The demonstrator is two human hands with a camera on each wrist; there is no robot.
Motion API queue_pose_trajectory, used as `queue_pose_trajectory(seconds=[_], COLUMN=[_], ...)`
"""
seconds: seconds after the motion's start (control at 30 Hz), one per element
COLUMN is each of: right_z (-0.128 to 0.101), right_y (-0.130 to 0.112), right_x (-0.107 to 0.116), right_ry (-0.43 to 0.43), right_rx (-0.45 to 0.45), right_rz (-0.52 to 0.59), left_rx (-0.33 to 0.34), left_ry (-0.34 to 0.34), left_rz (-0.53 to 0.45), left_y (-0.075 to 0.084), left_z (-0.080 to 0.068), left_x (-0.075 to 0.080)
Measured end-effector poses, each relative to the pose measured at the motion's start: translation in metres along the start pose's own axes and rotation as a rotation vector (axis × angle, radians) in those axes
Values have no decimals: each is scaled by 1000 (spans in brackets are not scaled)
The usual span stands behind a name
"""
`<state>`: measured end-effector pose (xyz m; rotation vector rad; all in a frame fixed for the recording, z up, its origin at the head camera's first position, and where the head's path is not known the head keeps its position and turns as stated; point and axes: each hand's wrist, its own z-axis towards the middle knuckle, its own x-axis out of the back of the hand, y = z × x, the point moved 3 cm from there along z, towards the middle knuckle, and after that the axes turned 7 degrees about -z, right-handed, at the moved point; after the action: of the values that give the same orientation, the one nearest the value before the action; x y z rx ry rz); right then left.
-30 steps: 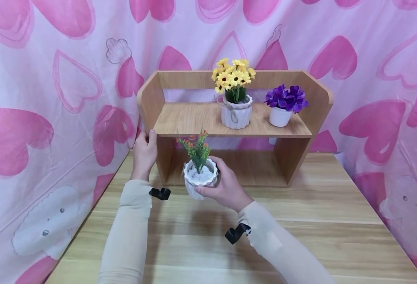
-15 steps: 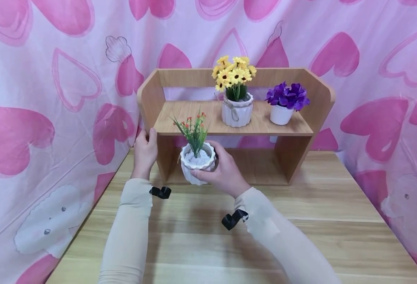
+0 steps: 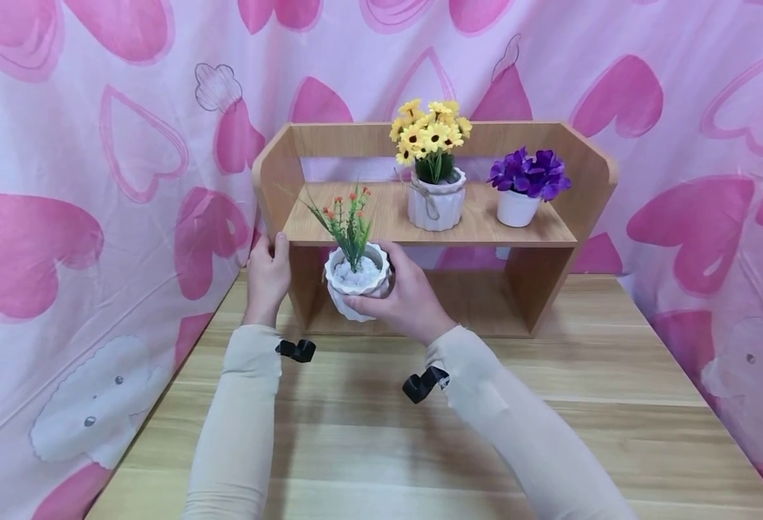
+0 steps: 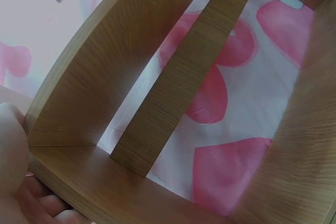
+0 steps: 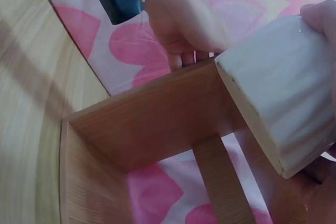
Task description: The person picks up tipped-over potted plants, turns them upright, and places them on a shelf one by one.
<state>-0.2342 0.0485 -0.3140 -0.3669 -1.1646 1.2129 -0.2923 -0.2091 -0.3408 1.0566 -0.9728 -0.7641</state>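
The pot (image 3: 358, 283) with the red-flowered sprig sat in the curled fingers of your right hand (image 3: 402, 300), off the bench (image 3: 368, 433) and just under the shelf's (image 3: 355, 217) front edge; over the last second it had risen from near the bench, likely bound for the bare left end. Your left hand (image 3: 267, 276) still gripped the shelf's left side panel. The yellow flowers (image 3: 429, 134) and purple flowers (image 3: 529, 173) stood further right.

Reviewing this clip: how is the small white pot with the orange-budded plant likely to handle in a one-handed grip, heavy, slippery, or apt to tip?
The white ribbed pot looks like glazed ceramic topped with white pebbles, so probably heavy for its size and breakable. Its ridges should give the right hand some purchase on a smooth surface. The base looks flat, so it likely stands steady; the thin sprigs probably flex.
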Motion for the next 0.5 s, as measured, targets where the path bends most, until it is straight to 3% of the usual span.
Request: queue_pose_trajectory(seconds=[0.5], right_z=[36], right_y=[-14], right_x=[15], right_ry=[31], right_rx=[33], right_rz=[-43], left_rx=[0], left_ry=[0], left_rz=[7], left_y=[-1], left_z=[2], left_x=[0])
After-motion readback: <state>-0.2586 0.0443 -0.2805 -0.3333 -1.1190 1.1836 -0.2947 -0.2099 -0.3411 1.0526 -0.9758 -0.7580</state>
